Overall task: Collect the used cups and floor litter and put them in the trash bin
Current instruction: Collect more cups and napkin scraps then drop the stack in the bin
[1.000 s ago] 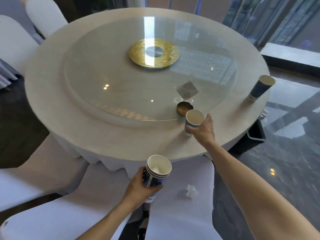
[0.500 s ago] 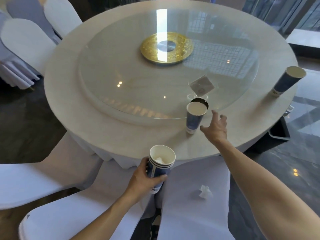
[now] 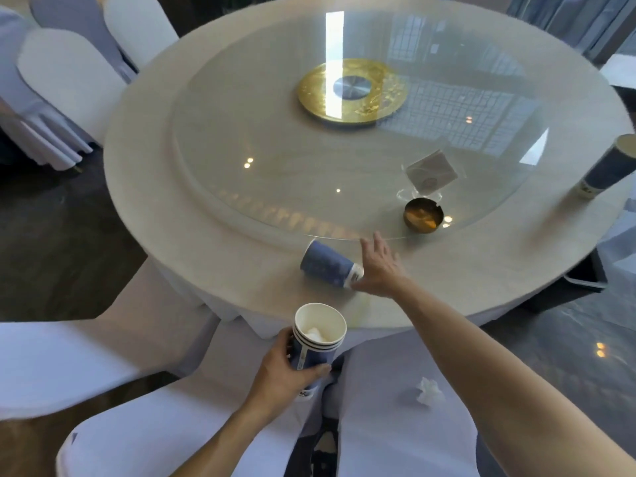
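My left hand [image 3: 280, 373] grips a stack of blue paper cups [image 3: 316, 342] with a crumpled white tissue inside, held in front of the table's near edge. A single blue cup [image 3: 328, 265] lies on its side on the round table [image 3: 179, 235], its mouth pointing away to the left. My right hand [image 3: 380, 266] is open, fingers spread, touching that cup's base end. Another blue cup [image 3: 607, 168] stands upright at the table's far right edge. A crumpled white tissue [image 3: 428, 390] rests on a white-covered chair seat below my right arm.
A glass turntable [image 3: 309, 160] with a gold centre disc [image 3: 351, 91] covers the table's middle. On it sit a brass ashtray [image 3: 423, 215] and a clear card stand [image 3: 430, 170]. White-covered chairs [image 3: 69, 356] surround the table. A black bin [image 3: 581, 277] shows under the right edge.
The cup by my right hand stood upright; it has tipped over and now lies on its side to the left. My right hand let go of it and is open beside it.
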